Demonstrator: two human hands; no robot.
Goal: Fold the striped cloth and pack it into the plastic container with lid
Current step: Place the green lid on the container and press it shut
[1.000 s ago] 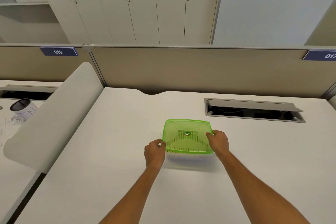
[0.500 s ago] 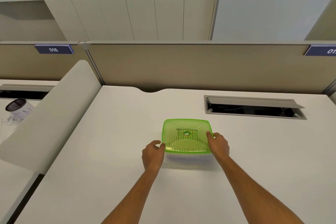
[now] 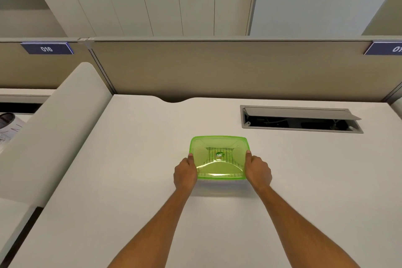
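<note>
Head camera view, left to right: a curved white divider panel (image 3: pixel 54 128) borders the pale surface (image 3: pixel 130 180), with a desk label reading 016 (image 3: pixel 46 48) on the partition behind. At centre, the left hand (image 3: pixel 185 172) grips the left edge of the plastic container (image 3: pixel 219 177), thumb laid along its green translucent lid (image 3: pixel 219 158). The striped cloth (image 3: pixel 212 156) lies inside, visible through the closed lid. The right hand (image 3: pixel 258 171) clasps the opposite edge, thumb likewise on top. Farther right and behind, an open cable hatch (image 3: pixel 301 119) is set into the surface, well apart from the container.
</note>
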